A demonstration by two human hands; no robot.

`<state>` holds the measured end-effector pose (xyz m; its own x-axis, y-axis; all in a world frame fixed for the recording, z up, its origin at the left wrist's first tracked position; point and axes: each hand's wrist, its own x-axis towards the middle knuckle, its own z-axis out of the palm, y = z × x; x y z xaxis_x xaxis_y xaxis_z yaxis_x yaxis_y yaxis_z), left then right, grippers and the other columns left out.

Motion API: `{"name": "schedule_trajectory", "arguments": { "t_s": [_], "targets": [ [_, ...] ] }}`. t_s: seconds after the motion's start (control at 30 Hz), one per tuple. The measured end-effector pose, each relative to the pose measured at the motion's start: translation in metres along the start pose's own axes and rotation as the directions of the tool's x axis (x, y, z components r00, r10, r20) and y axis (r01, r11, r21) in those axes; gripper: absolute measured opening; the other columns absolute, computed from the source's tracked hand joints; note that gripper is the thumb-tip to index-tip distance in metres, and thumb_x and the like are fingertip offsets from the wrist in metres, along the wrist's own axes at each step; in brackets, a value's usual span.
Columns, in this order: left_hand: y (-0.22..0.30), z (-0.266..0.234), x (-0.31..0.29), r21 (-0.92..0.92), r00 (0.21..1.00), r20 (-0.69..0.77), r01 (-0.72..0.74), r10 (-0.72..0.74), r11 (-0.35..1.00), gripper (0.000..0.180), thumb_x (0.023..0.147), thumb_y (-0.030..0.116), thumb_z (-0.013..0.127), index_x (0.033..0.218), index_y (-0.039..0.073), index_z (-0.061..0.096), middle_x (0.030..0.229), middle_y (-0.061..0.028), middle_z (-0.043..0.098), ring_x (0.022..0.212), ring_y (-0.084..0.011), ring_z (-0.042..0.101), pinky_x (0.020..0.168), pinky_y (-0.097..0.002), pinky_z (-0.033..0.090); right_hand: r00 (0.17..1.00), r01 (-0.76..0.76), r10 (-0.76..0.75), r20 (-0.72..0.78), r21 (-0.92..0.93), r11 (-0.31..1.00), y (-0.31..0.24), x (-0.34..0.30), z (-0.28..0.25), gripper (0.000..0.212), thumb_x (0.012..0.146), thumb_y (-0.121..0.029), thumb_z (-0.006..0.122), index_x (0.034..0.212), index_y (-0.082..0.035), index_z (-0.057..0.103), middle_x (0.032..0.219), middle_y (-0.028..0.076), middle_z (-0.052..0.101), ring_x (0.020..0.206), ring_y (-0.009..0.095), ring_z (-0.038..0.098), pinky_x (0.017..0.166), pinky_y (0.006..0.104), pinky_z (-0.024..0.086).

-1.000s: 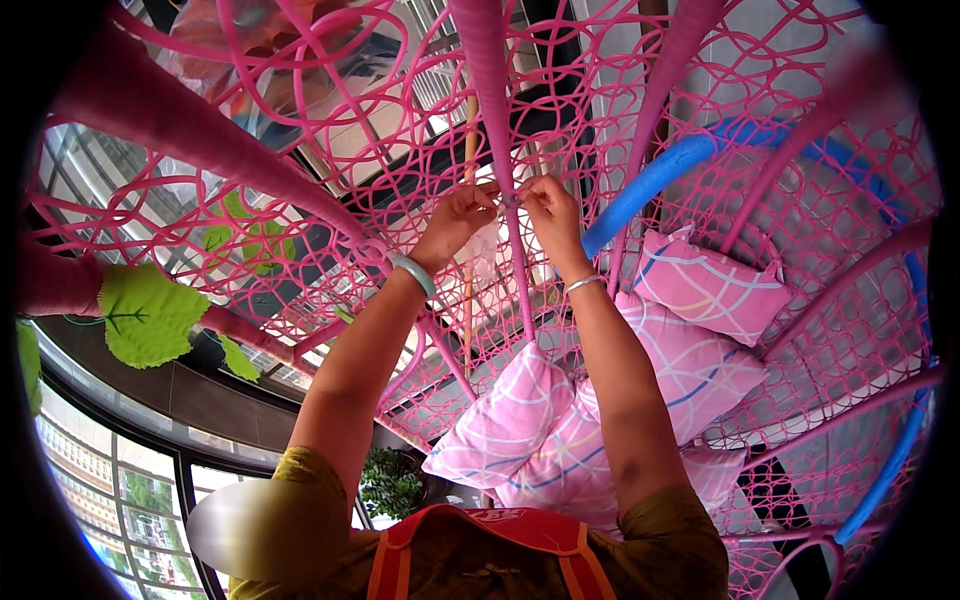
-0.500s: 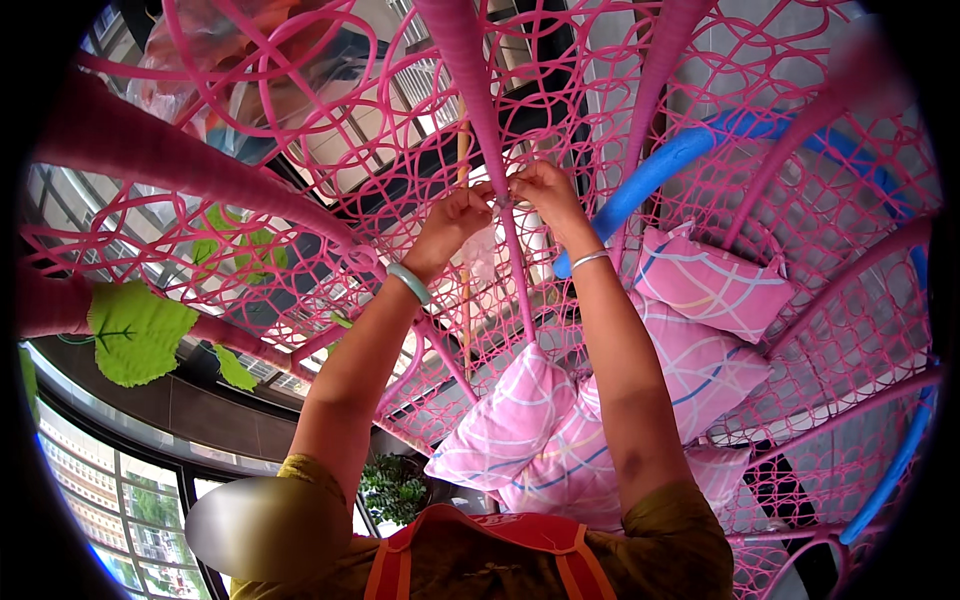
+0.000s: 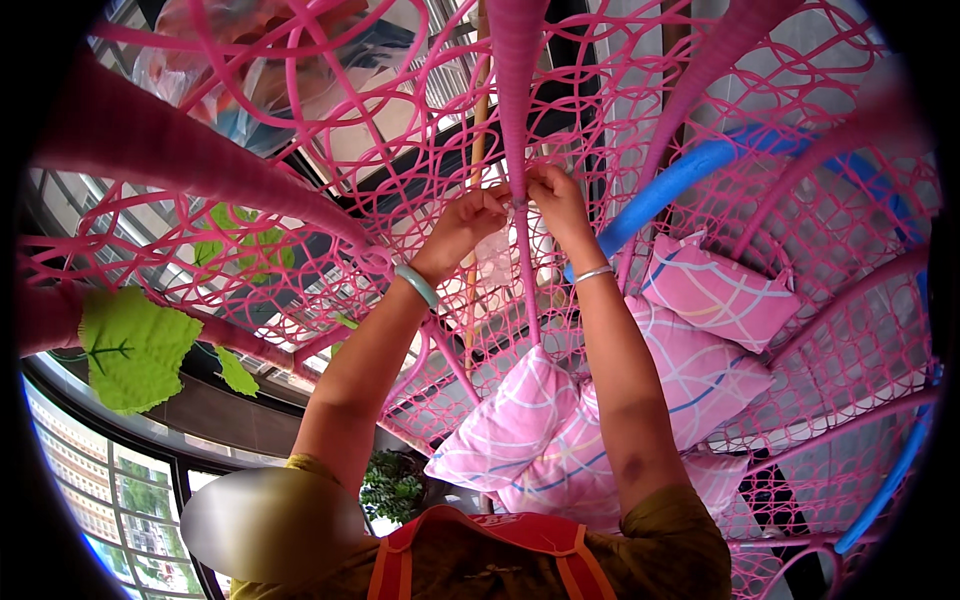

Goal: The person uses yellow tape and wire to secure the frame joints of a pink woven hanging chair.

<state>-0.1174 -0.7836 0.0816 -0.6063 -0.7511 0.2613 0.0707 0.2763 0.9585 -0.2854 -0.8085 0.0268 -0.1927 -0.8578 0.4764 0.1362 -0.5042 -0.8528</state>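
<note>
Both hands meet at a slim pink wrapped pole (image 3: pixel 511 110) that runs down through the middle of the view. My left hand (image 3: pixel 462 232), a pale green bangle on its wrist, has curled fingers with the tips pressed to the pole's left side. Against the other side, my right hand (image 3: pixel 560 203) pinches thumb and fingers together; a thin silver bracelet circles that wrist. A small whitish bit (image 3: pixel 512 210) shows on the pole between the fingertips. Too little of it is visible to name it, and the fingers partly cover it.
Pink rope netting (image 3: pixel 400 165) surrounds me, with thick pink wrapped tubes (image 3: pixel 200 165) across it. Pink patterned cushions (image 3: pixel 510 410) lie below right. A blue foam tube (image 3: pixel 665 195) curves behind the net. Green cloth leaves (image 3: pixel 135 350) hang left; a clear plastic bag (image 3: pixel 270 85) lies upper left.
The pole and both hands sit slightly farther right in the view, as does much of the netting. My fingers stay at the same joint on the pole.
</note>
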Motion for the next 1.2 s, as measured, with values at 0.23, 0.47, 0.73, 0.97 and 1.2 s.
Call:
{"name": "schedule_trajectory", "arguments": {
  "t_s": [0.23,0.47,0.73,0.97,1.2],
  "targets": [
    [-0.003,0.001,0.001,0.003,0.997,-0.065,-0.046,0.046,0.999,0.006,0.079,-0.003,0.052,0.081,0.002,0.053,0.118,-0.0107,0.052,0.106,-0.0171,0.049,0.087,-0.0272,0.037,0.991,-0.013,0.018,0.135,-0.034,0.999,-0.019,-0.012,-0.001,0.021,0.079,0.002,0.050,0.099,0.001,0.054,0.087,0.006,0.059,0.081,0.012,0.057,0.072,0.0260,0.046],
    [-0.017,0.004,0.006,-0.074,0.973,-0.222,-0.073,0.055,0.995,0.007,0.080,-0.003,0.051,0.086,0.000,0.053,0.112,-0.0089,0.055,0.099,-0.0148,0.053,0.087,-0.0277,0.040,0.992,0.062,-0.053,0.114,-0.082,0.995,-0.018,-0.014,0.008,0.023,0.074,-0.002,0.061,0.096,0.000,0.053,0.087,0.007,0.060,0.078,0.014,0.059,0.069,0.0266,0.048],
    [-0.002,0.011,0.001,0.086,0.975,-0.197,-0.090,0.106,0.992,0.005,0.083,0.004,0.050,0.087,0.003,0.051,0.102,-0.0027,0.054,0.098,-0.0133,0.048,0.090,-0.0277,0.034,0.997,0.061,-0.052,0.056,-0.177,0.982,-0.019,-0.018,0.016,0.027,0.077,-0.003,0.064,0.101,0.001,0.051,0.091,0.008,0.061,0.083,0.013,0.060,0.072,0.0238,0.048],
    [0.006,0.011,-0.001,0.126,0.987,-0.138,-0.065,0.082,0.990,0.013,0.085,0.009,0.049,0.096,0.002,0.053,0.105,-0.0033,0.053,0.103,-0.0145,0.046,0.094,-0.0276,0.031,0.979,0.129,-0.169,-0.114,-0.296,0.946,-0.007,-0.021,0.026,0.024,0.072,-0.010,0.069,0.089,-0.003,0.054,0.079,0.006,0.058,0.067,0.016,0.056,0.062,0.0277,0.046],
    [-0.004,0.014,0.002,-0.141,0.989,-0.146,-0.053,0.032,0.989,0.014,0.084,0.009,0.051,0.096,0.003,0.054,0.094,-0.0017,0.055,0.093,-0.0117,0.051,0.085,-0.0249,0.037,0.940,0.152,-0.242,-0.240,-0.339,0.928,-0.008,-0.025,0.035,0.025,0.070,-0.013,0.071,0.088,-0.005,0.054,0.076,0.006,0.058,0.065,0.016,0.056,0.059,0.0284,0.046]
  ]
}}
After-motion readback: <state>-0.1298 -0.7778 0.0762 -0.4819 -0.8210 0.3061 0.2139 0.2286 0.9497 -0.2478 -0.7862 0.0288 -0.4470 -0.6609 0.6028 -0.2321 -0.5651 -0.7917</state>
